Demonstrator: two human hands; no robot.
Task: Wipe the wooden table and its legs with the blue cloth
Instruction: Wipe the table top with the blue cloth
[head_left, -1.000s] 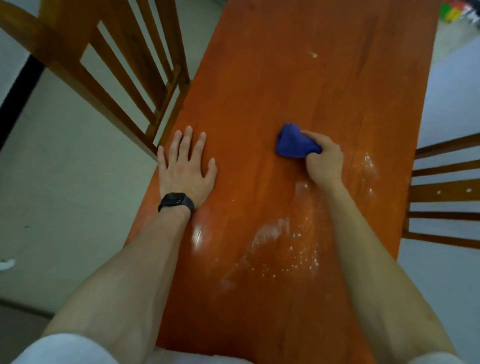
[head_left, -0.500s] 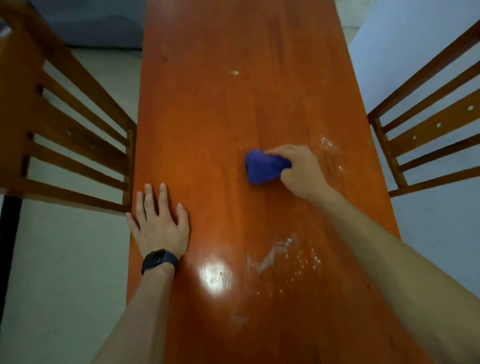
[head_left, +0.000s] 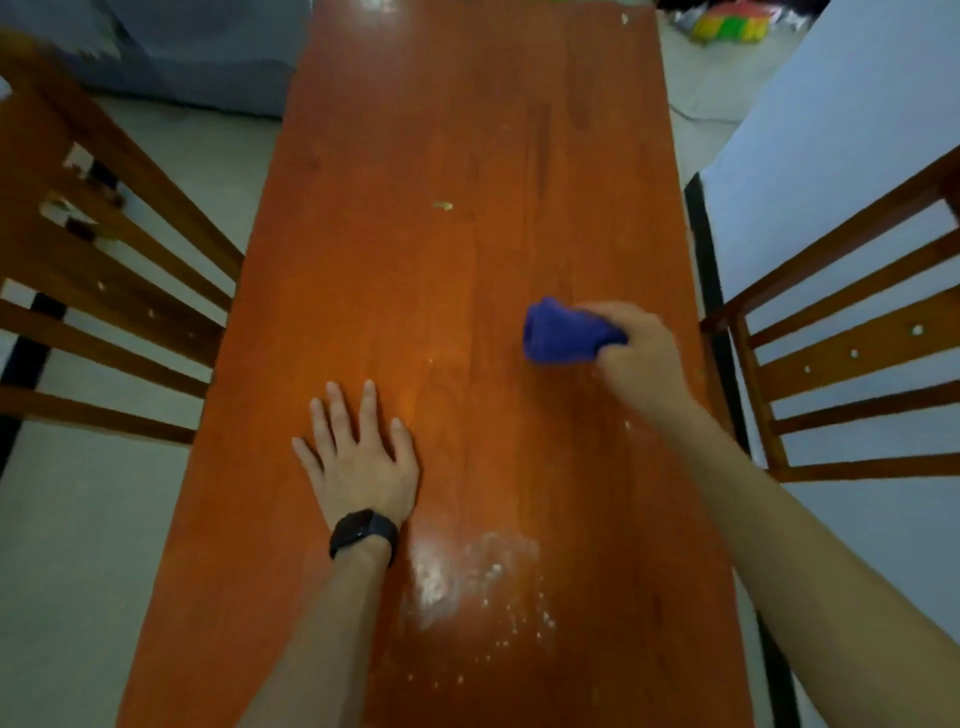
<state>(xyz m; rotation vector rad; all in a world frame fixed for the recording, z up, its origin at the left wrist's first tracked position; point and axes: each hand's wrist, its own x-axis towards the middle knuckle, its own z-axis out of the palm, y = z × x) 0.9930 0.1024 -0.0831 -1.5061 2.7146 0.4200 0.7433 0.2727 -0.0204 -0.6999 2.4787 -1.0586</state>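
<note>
The right hand (head_left: 636, 364) grips the bunched blue cloth (head_left: 563, 332) on the wooden table (head_left: 415, 130); the left hand (head_left: 358, 462) rests flat, empty. Tabletop wiping is underway; white residue (head_left: 483, 587) likely comes next.

Glossy wooden table (head_left: 415, 312); soft blue cloth (head_left: 561, 335)

I see both forearms bare, no sleeves in frame. Black smartwatch (head_left: 363, 532) with dark band on left wrist, behind left hand (head_left: 358, 462). No rings.
</note>
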